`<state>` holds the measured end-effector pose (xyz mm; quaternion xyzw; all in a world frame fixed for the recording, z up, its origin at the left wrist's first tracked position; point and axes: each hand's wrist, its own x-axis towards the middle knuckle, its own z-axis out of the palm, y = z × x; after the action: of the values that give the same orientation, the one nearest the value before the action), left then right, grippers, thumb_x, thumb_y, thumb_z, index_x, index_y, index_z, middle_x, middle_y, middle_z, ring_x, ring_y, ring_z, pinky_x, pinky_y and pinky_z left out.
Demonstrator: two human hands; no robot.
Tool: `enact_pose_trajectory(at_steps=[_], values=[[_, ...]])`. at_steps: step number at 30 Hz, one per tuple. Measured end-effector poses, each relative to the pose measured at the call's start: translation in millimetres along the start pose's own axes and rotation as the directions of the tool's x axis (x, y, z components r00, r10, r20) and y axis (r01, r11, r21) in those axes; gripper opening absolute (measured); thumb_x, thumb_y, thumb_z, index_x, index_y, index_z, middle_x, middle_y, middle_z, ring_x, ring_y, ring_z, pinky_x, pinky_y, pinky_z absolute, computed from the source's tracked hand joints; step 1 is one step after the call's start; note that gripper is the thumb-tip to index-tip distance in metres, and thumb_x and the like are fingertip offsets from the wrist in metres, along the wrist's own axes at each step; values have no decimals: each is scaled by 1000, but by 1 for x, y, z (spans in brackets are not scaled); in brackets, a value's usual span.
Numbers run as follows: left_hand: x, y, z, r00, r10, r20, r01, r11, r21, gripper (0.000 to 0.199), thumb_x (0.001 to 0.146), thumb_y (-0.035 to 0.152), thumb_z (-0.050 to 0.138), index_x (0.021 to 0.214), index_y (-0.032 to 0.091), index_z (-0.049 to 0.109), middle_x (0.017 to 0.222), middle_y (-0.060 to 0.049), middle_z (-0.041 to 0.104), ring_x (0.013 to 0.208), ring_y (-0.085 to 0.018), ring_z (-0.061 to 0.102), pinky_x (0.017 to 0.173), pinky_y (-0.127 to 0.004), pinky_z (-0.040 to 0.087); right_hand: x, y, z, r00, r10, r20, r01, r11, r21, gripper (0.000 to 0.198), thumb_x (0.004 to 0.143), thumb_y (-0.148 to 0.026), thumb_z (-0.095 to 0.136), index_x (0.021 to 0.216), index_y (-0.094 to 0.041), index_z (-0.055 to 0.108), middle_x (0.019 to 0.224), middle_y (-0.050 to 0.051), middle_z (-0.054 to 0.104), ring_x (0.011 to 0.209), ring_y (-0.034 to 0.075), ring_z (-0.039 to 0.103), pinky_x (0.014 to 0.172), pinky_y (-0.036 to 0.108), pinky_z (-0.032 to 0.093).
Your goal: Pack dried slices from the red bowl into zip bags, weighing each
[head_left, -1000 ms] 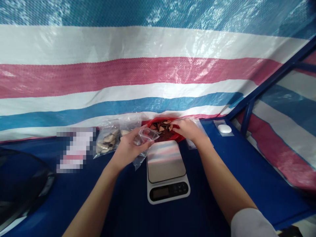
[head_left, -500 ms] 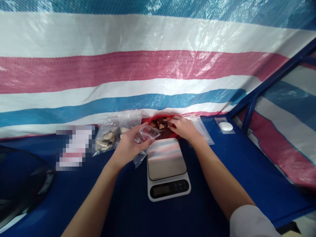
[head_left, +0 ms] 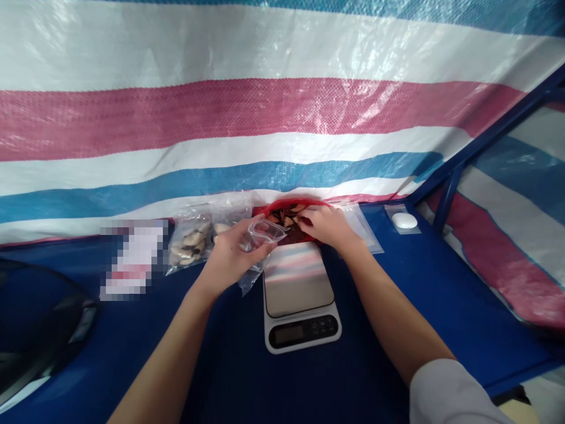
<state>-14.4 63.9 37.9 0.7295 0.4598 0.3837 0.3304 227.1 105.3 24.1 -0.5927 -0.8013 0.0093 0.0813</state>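
Clear plastic zip bag (head_left: 267,231): clamped near its mouth in the grip of the left hand (head_left: 233,252), probably to hold it open.
Spread red plastic bag (head_left: 279,204): presents the dried brown slices (head_left: 289,221) inside to the right hand (head_left: 329,225) (its grip, I cannot tell).
White steel-topped scale (head_left: 300,282): just in front, perhaps for easy reach.

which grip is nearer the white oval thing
Right. The right grip is at the red bag, left of the white oval thing; the left grip, holding a clear bag, is farther left of it.
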Motion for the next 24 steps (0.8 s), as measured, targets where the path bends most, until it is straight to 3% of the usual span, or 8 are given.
enact_pose_trajectory(at_steps=[4,12,24], values=[[0,1,1,1000,-11,9,11,1000,-6,53,81,46,76,126,19,65,112,-8,75,99,-27,71,89,-41,58,2,-8,8,999,12,-30,-11,1000,13,36,98,-41,49,122,-25,71,125,6,72,109,26,66,89,37,50],[0,2,0,1000,26,-1,-26,1000,0,44,82,43,76,121,22,68,117,-7,74,109,-27,69,98,-41,55,3,-13,13,999,-49,9,49,999,17,35,98,-38,48,119,-25,72,131,5,68,110,24,64,76,32,48],[0,-2,1,1000,8,-3,-8,1000,2,53,81,47,76,126,22,65,114,-7,75,103,-27,71,94,-44,58,5,-10,13,997,-70,36,68,997,42,32,99,-34,49,116,-25,75,130,4,70,106,23,67,74,30,48]])
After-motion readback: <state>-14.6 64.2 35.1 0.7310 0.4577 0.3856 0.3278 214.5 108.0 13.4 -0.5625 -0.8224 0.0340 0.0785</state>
